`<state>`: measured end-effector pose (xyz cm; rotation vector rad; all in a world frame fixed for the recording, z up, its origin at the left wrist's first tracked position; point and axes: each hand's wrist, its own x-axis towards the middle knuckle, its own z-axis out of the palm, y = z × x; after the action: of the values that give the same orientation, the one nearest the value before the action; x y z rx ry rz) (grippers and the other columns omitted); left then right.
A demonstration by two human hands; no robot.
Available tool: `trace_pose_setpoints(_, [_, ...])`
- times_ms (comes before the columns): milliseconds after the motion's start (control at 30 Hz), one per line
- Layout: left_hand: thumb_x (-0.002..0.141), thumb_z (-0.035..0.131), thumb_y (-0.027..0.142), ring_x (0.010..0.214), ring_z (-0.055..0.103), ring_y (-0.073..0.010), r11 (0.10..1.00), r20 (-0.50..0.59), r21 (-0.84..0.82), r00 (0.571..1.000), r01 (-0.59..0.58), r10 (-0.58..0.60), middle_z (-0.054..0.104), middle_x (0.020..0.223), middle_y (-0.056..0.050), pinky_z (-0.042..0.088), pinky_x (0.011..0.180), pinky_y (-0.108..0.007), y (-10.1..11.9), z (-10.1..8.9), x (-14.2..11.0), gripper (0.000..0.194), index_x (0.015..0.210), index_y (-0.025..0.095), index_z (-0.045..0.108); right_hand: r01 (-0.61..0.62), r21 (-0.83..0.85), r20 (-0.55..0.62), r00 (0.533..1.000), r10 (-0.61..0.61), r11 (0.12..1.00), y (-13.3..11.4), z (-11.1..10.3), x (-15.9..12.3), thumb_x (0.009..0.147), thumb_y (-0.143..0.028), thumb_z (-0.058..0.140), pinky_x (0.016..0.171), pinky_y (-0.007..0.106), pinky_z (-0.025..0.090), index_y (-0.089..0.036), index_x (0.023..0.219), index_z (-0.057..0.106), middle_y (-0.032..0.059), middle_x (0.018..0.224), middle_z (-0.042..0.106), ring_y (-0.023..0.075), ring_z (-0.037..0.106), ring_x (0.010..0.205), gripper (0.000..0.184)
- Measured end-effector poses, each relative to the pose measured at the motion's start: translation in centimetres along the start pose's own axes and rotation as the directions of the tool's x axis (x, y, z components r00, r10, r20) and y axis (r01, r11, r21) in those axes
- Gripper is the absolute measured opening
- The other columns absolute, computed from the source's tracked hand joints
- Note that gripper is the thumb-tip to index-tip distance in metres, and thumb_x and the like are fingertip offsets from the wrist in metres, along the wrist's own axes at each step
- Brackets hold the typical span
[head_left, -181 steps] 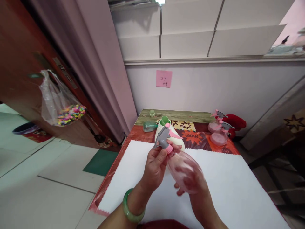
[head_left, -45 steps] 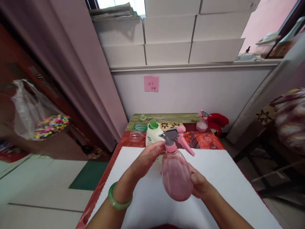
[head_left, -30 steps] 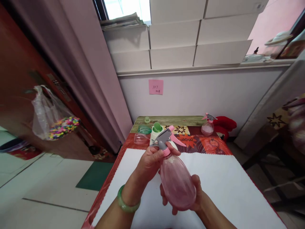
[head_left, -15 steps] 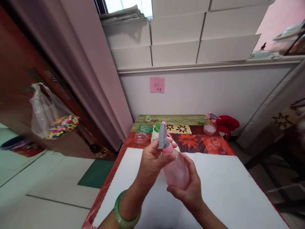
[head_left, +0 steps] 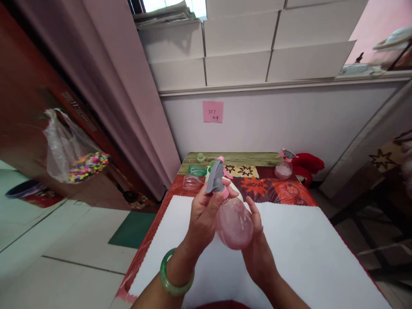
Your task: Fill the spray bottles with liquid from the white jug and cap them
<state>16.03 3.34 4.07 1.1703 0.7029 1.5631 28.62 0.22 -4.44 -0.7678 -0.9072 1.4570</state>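
Wall [head_left: 273,124]: pale, bearing a pink note [head_left: 213,112]
Floor [head_left: 74,227]: light tiles, one green patch [head_left: 131,229]
Curtain [head_left: 125,86]: mauve, beside brown door [head_left: 28,81]
Window [head_left: 200,7]: bright

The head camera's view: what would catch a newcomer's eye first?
Probably the pink spray bottle near the middle, its neck gripped by the left hand, with the right hand at its side. Next, the green bangle around the left wrist. Then the plastic bag of many-coloured bits hanging at the picture's left.
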Motion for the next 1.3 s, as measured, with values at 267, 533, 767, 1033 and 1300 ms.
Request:
trace_pose_setpoints(267, [0.090,0.073,0.041,0.086,0.068,-0.0219,0.995,0.095,-0.090,0.995,0.050,-0.042,0.076,0.096,-0.009,0.051,0.076,-0.034,0.9,-1.1,0.7,0.028,0.108,0.020,0.077,-0.619,0.328,0.537,0.744,0.398,0.714,-0.6,-0.7,0.3,0.079,-0.091,0.048,0.047,0.022,0.056,-0.017,0.128,0.064,0.0170,0.114,0.073,0.0188,0.072,0.075,0.090])
trace_pose_setpoints(533, [0.083,0.081,0.038,0.099,0.070,-0.0227,0.999,-0.030,0.018,0.998,0.048,-0.047,0.078,0.103,-0.008,0.051,0.083,-0.032,1.6,-0.5,1.0,0.024,0.102,0.023,0.081,0.051,0.015,0.004,0.999,-0.051,0.999,0.8,0.1,0.2,0.063,-0.053,0.089,0.077,0.044,0.062,-0.032,0.138,0.036,0.0119,0.142,0.054,0.0316,0.066,0.110,0.094])
trace_pose_setpoints(767, [0.078,0.086,0.033,0.103,0.072,-0.0219,0.999,-0.217,-0.049,0.976,0.011,-0.022,0.078,0.105,-0.004,0.052,0.097,-0.034,2.4,0.1,1.3,0.024,0.099,0.024,0.081,0.429,-0.448,-0.196,0.809,-0.554,0.785,2.7,-0.3,1.0,0.059,-0.046,0.094,0.114,0.066,0.038,-0.031,0.137,0.027,0.0163,0.150,0.039,0.0417,0.040,0.145,0.103])
trace_pose_setpoints(1033, [0.081,0.082,0.034,0.094,0.073,-0.0185,0.977,-0.337,-0.107,0.931,-0.185,0.139,0.078,0.110,-0.005,0.056,0.096,-0.033,5.9,-2.7,3.3,0.030,0.108,0.021,0.078,0.322,-0.360,-0.116,0.916,-0.384,0.876,3.0,-1.4,0.6,0.065,-0.043,0.091,0.113,0.068,0.039,-0.032,0.142,0.031,0.0161,0.150,0.041,0.0431,0.042,0.141,0.098])
trace_pose_setpoints(1300, [0.099,0.051,0.029,0.101,0.073,-0.0175,0.812,-0.397,-0.560,0.914,-0.164,-0.088,0.079,0.114,-0.006,0.053,0.103,-0.037,1.2,-16.8,2.5,0.030,0.125,0.023,0.065,0.273,-0.528,-0.251,0.854,-0.455,0.804,1.4,-4.9,3.3,0.064,-0.052,0.088,0.112,0.056,0.040,-0.022,0.145,0.038,0.0177,0.147,0.046,0.0395,0.050,0.134,0.100])
